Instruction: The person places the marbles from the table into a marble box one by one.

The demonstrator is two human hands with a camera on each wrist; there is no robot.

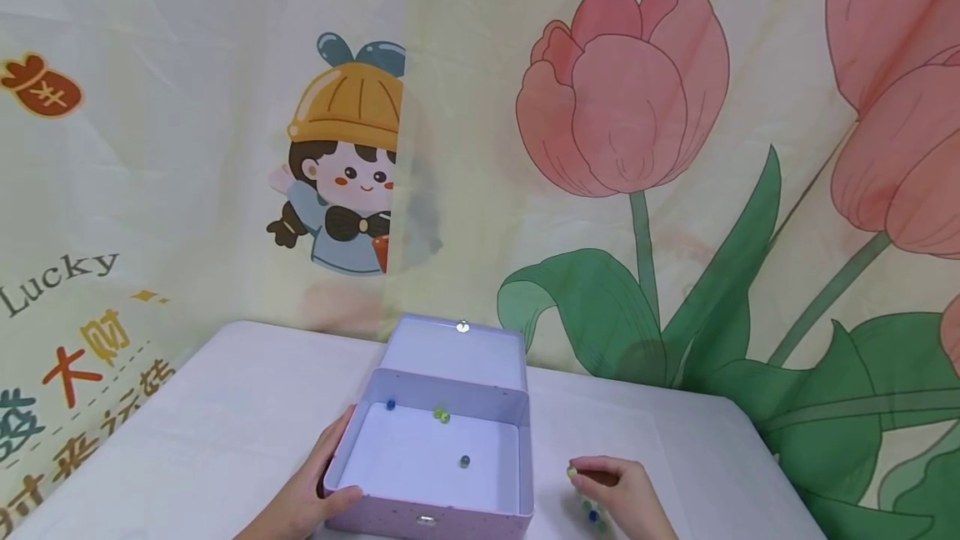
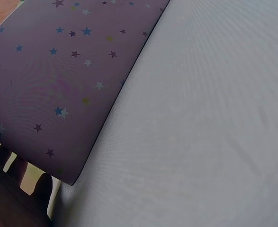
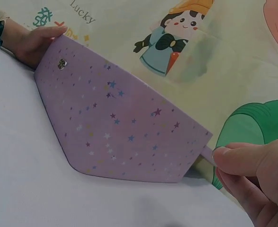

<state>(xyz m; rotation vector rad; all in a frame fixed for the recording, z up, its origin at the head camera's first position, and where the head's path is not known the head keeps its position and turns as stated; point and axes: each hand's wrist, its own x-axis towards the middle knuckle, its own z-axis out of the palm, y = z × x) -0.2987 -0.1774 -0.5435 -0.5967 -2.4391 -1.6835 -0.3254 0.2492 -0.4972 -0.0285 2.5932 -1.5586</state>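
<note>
An open purple box (image 1: 465,521) with printed stars (image 2: 67,85) holds a blue marble (image 1: 391,404), two touching yellow-green marbles (image 1: 445,418) and a dark greenish marble (image 1: 465,462). My left hand (image 1: 303,490) grips its front left corner, thumb over the rim; in the left wrist view its fingers (image 2: 15,175) are partly behind the box. To the right of the box, my right hand (image 1: 630,494) pinches a yellow-green marble (image 1: 572,471) between thumb and index finger. The right wrist view shows no marble at the right hand's fingertips (image 3: 219,156).
On the white table (image 1: 675,440), a blue marble (image 1: 593,516) and several greenish ones lie beneath the right hand, partly hidden. The box's lid (image 1: 457,352) leans back behind it, its metal clasp (image 1: 462,327) at the top edge. A printed cloth (image 1: 465,148) hangs behind the table.
</note>
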